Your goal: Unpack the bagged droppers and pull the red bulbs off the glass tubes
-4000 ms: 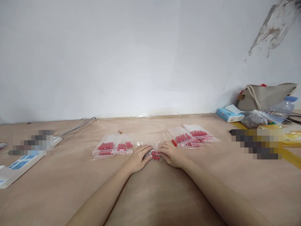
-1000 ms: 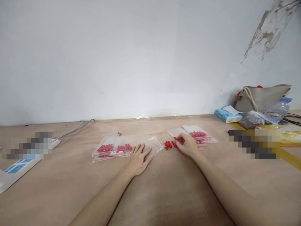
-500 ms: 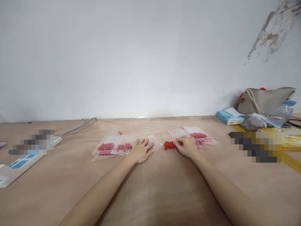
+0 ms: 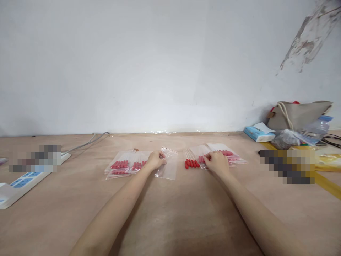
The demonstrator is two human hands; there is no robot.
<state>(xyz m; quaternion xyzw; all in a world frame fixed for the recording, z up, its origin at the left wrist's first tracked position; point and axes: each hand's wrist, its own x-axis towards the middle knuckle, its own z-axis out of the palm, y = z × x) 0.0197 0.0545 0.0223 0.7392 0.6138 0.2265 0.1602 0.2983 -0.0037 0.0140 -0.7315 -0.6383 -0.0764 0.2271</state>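
Note:
My left hand [image 4: 156, 160] is closed, pinching the upper left part of a clear plastic zip bag [image 4: 169, 170] that shows nothing inside. Under and left of this hand lie flat zip bags [image 4: 119, 165] holding red-tipped white sticks. Between my hands, several loose red-tipped sticks [image 4: 192, 163] lie side by side, red ends toward me. My right hand [image 4: 217, 163] rests just right of them, fingers loosely bent and apart from the thumb, over more filled zip bags [image 4: 234, 156]. Its fingertips are near red tips in one bag; I see nothing held, though the palm side is hidden.
A white power strip [image 4: 39, 174] with a grey cable [image 4: 89, 143] lies left. To the right are a blue tissue pack [image 4: 258, 133], a grey bag [image 4: 309, 113], a tied clear plastic bag [image 4: 287, 138] and yellow packaging [image 4: 330, 186]. A wall [image 4: 170, 71] stands behind the table [image 4: 170, 213].
My left hand has gone from lying flat and spread to pinching the clear bag, which has turned upright. My right hand has moved slightly right, away from the loose sticks.

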